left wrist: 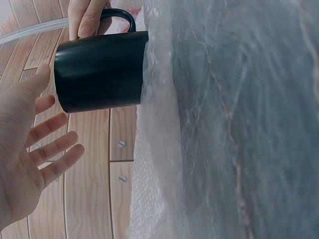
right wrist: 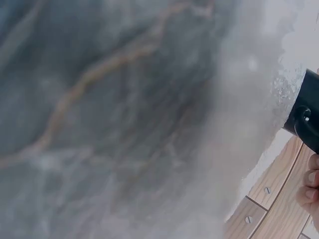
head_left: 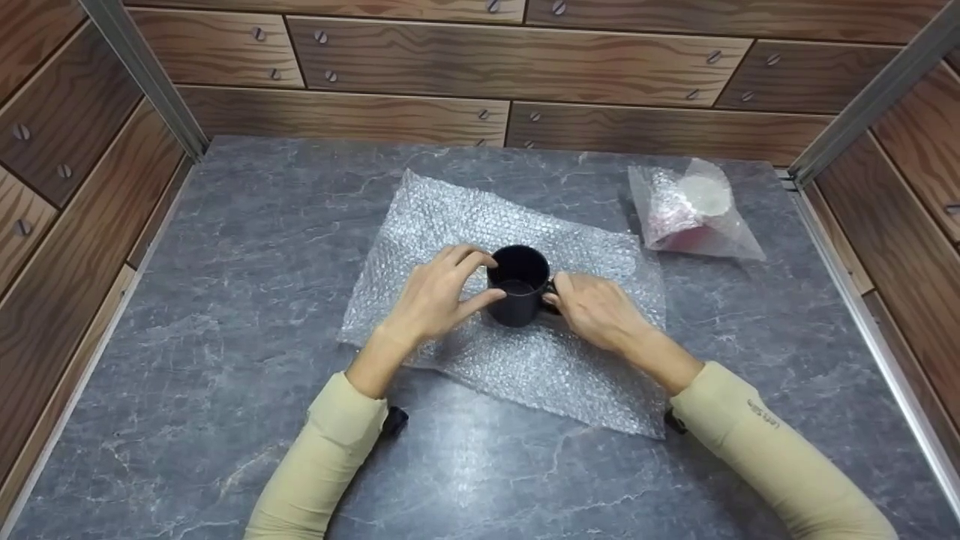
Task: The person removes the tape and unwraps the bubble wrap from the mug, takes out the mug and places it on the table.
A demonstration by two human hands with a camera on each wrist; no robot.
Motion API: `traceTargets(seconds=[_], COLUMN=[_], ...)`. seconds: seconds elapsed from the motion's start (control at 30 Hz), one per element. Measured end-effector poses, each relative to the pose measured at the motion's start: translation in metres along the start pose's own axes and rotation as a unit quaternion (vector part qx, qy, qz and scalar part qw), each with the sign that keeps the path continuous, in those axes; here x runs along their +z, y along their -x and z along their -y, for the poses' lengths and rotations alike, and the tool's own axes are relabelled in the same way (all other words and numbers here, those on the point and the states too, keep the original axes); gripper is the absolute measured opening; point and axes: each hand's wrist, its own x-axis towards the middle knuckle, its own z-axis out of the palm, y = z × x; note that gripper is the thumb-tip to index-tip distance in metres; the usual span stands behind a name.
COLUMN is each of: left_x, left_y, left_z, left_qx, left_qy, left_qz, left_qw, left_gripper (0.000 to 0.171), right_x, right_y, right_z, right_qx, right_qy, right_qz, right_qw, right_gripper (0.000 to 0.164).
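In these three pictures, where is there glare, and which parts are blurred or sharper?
Head view: a pale glare patch on the tabletop, small bright glints across the bubble wrap; left wrist view: the tabletop looks soft, the black mug has clearer edges; right wrist view: the tabletop is heavily blurred, while the wood-patterned wall looks sharper.

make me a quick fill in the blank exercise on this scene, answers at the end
1. The mug between the left hand and the right hand is ____ in colour.
2. The right hand grips the mug by its ____.
3. The mug stands on the bubble wrap with its open end facing ____.
4. In the head view, the wrapped package lies near the table's far ____ corner.

Missing words: black; handle; up; right
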Motion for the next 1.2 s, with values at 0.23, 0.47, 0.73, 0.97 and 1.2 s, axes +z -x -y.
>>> traceTargets(seconds=[0.23, 0.47, 0.73, 0.97, 1.2], left_x=[-0.001, 0.002, 0.002, 0.002, 0.001], left_y=[0.005, 0.015, 0.022, 0.028, 0.031], left_z=[0.001, 0.002, -0.002, -0.004, -0.004], left_qx=[-0.029, -0.097, -0.117, -0.103, -0.11], left_qy=[-0.004, -0.039, -0.088, -0.126, -0.147], left_qz=[0.027, 0.112, 0.203, 0.249, 0.29], left_qw=[0.9992, 0.9881, 0.9682, 0.9548, 0.9394], left_gripper=[0.056, 0.077, 0.092, 0.096, 0.103], right_x=[-0.002, -0.005, -0.01, -0.016, -0.025], right_y=[0.003, 0.007, 0.014, 0.026, 0.04], right_z=[-0.002, -0.003, -0.006, -0.01, -0.018], right_qx=[-0.018, -0.033, -0.067, -0.078, -0.074], right_qy=[0.008, 0.024, 0.065, 0.106, 0.118], right_qz=[-0.021, -0.045, -0.098, -0.138, -0.154], right_qw=[1.0, 0.998, 0.991, 0.982, 0.978], right_gripper=[0.024, 0.026, 0.046, 0.05, 0.05])
